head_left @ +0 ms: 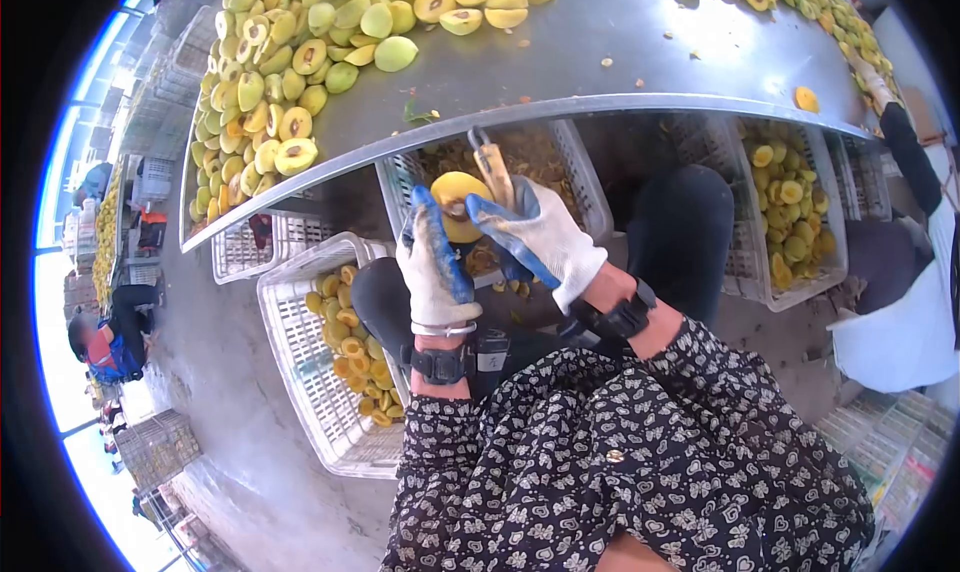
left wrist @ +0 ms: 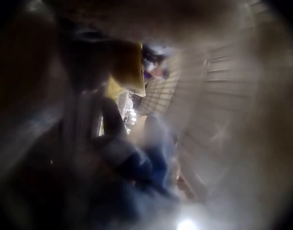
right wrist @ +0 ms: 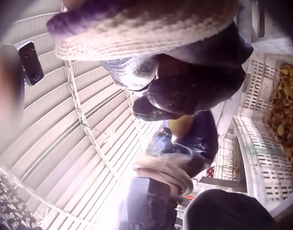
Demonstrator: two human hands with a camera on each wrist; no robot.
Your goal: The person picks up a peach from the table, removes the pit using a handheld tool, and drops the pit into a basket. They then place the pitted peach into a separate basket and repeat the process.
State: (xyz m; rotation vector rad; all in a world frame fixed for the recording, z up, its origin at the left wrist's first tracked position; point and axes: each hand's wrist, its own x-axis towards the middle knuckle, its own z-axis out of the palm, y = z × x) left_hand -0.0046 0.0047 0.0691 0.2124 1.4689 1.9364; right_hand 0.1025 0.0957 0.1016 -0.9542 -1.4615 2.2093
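Observation:
In the head view, a yellow fruit (head_left: 459, 204) sits between the two gloved hands, over the gap below the metal table's edge. My left hand (head_left: 436, 267) grips its left side. My right hand (head_left: 545, 234) holds a tool with a wooden handle (head_left: 493, 165) and a dark metal end pointing up; its blue fingertips touch the fruit's right side. The right wrist view has the right hand (right wrist: 189, 79) large on top, with the left hand (right wrist: 185, 151) below around the fruit (right wrist: 181, 125). Blur hides most of the left wrist view.
Halved fruits (head_left: 290, 72) are heaped on the metal table (head_left: 590, 67). Beneath stand a crate of scraps (head_left: 590, 187), a left crate (head_left: 335, 422) and a right crate (head_left: 745, 262), both holding fruit halves. Another person's arm (head_left: 908, 157) reaches in at right.

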